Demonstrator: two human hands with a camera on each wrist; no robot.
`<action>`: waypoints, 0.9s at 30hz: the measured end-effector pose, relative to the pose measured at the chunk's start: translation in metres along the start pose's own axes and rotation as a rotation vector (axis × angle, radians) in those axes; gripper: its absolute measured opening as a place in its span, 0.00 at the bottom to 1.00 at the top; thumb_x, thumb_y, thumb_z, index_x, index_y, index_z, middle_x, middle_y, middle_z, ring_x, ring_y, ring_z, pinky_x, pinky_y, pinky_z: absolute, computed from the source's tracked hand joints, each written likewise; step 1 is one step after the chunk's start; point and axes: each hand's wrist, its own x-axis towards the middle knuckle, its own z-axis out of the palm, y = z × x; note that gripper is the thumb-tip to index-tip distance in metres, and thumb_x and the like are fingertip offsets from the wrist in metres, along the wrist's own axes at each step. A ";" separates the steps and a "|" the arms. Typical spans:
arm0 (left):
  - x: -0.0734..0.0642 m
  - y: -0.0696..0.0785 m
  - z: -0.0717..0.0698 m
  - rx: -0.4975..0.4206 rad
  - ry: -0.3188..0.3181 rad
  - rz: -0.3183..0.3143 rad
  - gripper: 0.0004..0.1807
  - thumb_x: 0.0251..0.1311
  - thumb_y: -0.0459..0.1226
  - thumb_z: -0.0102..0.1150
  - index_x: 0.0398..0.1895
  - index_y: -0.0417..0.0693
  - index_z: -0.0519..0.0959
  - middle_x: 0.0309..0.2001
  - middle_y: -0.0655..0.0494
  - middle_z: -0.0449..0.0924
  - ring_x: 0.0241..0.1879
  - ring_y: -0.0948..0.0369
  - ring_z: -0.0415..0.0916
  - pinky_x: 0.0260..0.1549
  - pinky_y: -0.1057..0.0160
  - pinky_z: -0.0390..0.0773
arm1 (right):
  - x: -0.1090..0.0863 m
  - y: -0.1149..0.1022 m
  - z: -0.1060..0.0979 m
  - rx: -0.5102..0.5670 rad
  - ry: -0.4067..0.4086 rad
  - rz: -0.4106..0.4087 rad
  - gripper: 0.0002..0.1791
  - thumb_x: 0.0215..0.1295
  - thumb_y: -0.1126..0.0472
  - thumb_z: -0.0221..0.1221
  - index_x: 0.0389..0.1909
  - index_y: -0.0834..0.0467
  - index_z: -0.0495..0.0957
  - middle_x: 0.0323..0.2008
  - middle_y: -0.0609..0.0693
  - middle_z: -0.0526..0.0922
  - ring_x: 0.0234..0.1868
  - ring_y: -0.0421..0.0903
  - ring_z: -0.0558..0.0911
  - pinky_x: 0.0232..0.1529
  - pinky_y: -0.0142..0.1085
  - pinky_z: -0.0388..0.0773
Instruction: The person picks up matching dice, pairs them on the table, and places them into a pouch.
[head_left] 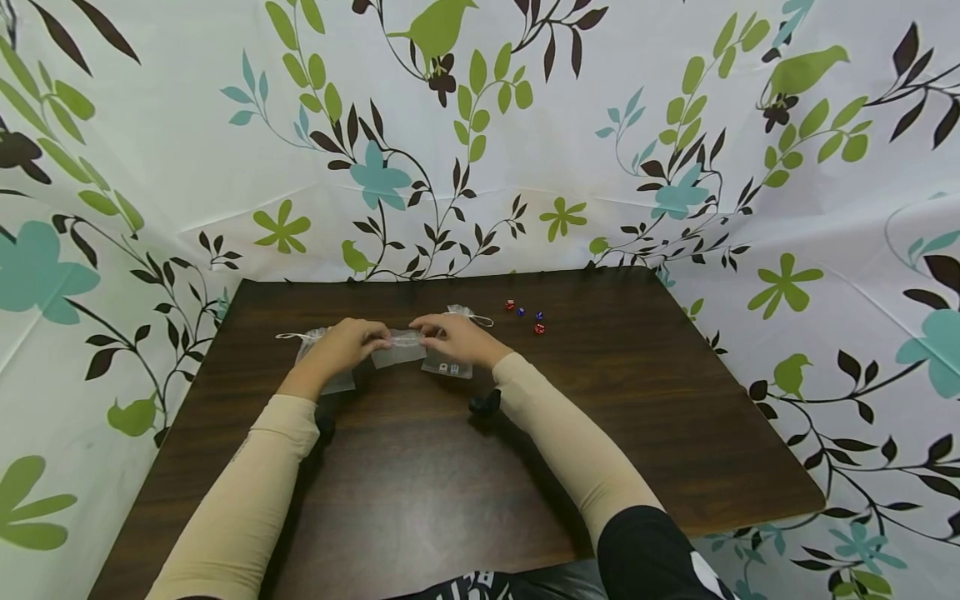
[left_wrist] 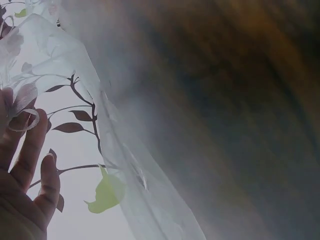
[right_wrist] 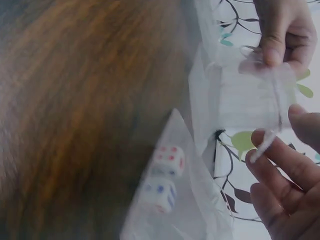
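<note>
On the far half of the table (head_left: pixel 652 400), the left hand (head_left: pixel 341 346) and right hand (head_left: pixel 465 337) pinch the middle bag (head_left: pixel 399 356) by opposite sides. The left bag (head_left: pixel 343 383) lies beside it; the right bag (head_left: pixel 435 361) contains white dice (right_wrist: pixel 160 194). Farther right sit red dice (head_left: pixel 539 329) and blue dice (head_left: pixel 539 316).

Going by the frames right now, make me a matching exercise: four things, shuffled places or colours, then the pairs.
Things:
1. middle bag
2. white dice
3. red dice
4. sleeves

Places or colours:
A. loose on the table, beyond the right hand
B. tan
C. between the left hand and right hand
D. inside a see-through bag

Pairs: 1-C, 2-D, 3-A, 4-B
</note>
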 end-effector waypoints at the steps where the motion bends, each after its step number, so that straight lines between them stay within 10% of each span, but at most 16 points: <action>1: 0.000 0.000 0.000 -0.005 0.001 -0.001 0.03 0.65 0.35 0.66 0.36 0.44 0.84 0.28 0.57 0.82 0.27 0.60 0.75 0.33 0.52 0.77 | 0.000 0.002 -0.002 0.005 0.009 -0.002 0.22 0.77 0.57 0.57 0.68 0.56 0.73 0.54 0.49 0.84 0.54 0.42 0.81 0.58 0.37 0.75; 15: -0.001 -0.004 0.001 -0.054 -0.007 -0.016 0.03 0.66 0.35 0.64 0.36 0.45 0.84 0.31 0.55 0.84 0.30 0.59 0.77 0.35 0.52 0.77 | -0.021 0.054 -0.044 0.029 0.335 0.157 0.17 0.70 0.64 0.64 0.56 0.66 0.80 0.49 0.57 0.84 0.49 0.51 0.82 0.54 0.44 0.77; 27: 0.000 -0.001 0.001 -0.051 -0.007 -0.023 0.03 0.65 0.35 0.66 0.36 0.44 0.85 0.31 0.55 0.84 0.29 0.60 0.76 0.36 0.53 0.77 | -0.037 0.116 -0.068 0.039 0.344 0.350 0.19 0.69 0.66 0.64 0.59 0.66 0.78 0.55 0.61 0.82 0.56 0.57 0.80 0.59 0.48 0.74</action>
